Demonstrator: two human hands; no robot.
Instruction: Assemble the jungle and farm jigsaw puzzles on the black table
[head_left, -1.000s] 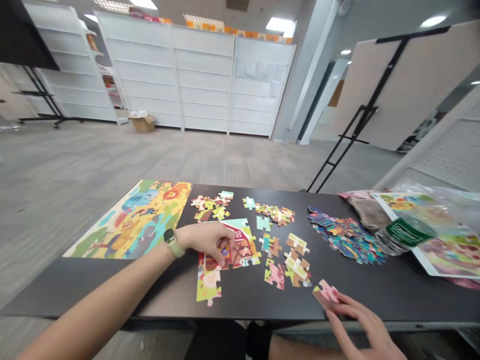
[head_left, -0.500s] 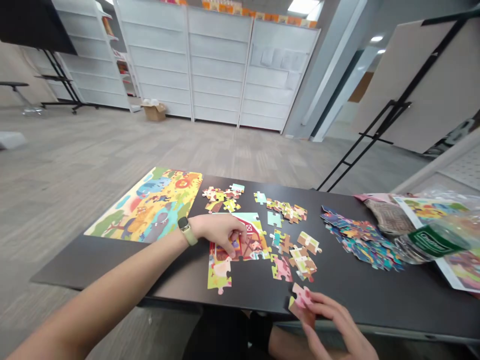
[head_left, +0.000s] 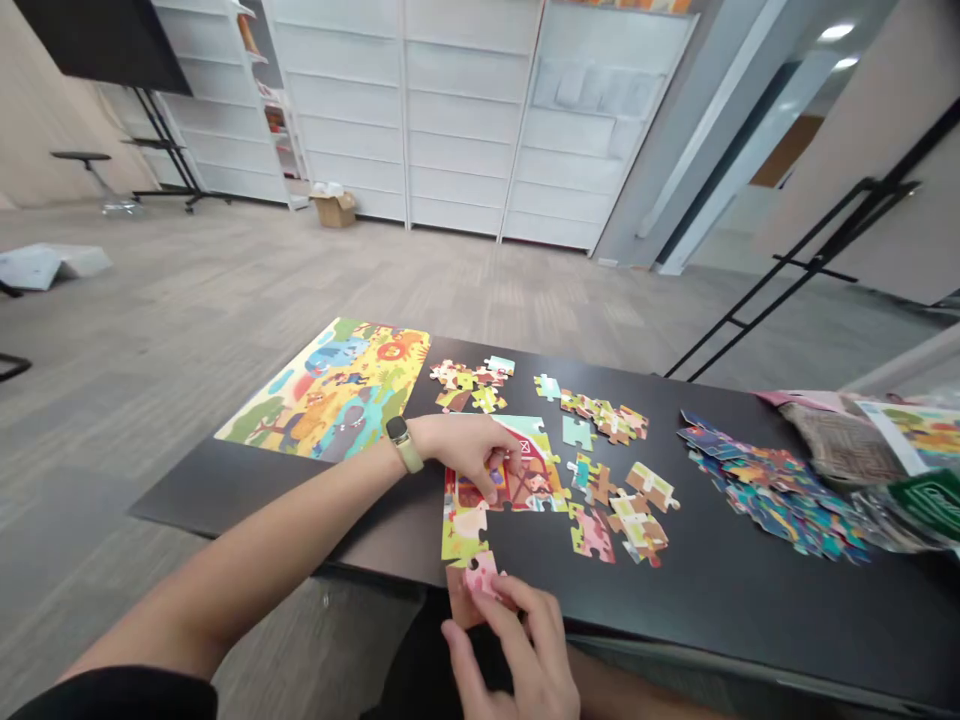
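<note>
A partly joined jigsaw puzzle [head_left: 541, 478] with a red barn lies on the black table. My left hand [head_left: 480, 452], wearing a watch, rests on it with curled fingers, thumb and fingertips against its surface. Below the puzzle's lower left strip, my right hand [head_left: 525, 640] grips a pink puzzle piece [head_left: 480, 574] between thumb and fingers. The piece is at the strip's bottom end; whether they interlock I cannot tell. Just right of the puzzle lie a loose pink piece [head_left: 592, 533] and several green and brown pieces [head_left: 637, 525].
A printed animal picture sheet [head_left: 330, 390] covers the table's left part. More loose pieces [head_left: 469, 380] lie behind the puzzle, others [head_left: 606, 415] at back right. A heap of dark blue pieces [head_left: 780, 490], a green-labelled bottle [head_left: 926, 505] and bags [head_left: 840, 435] occupy the right side.
My right hand has carried the pink piece leftward to the lower left end of the puzzle. My left hand stays on the puzzle. The camera view has shifted.
</note>
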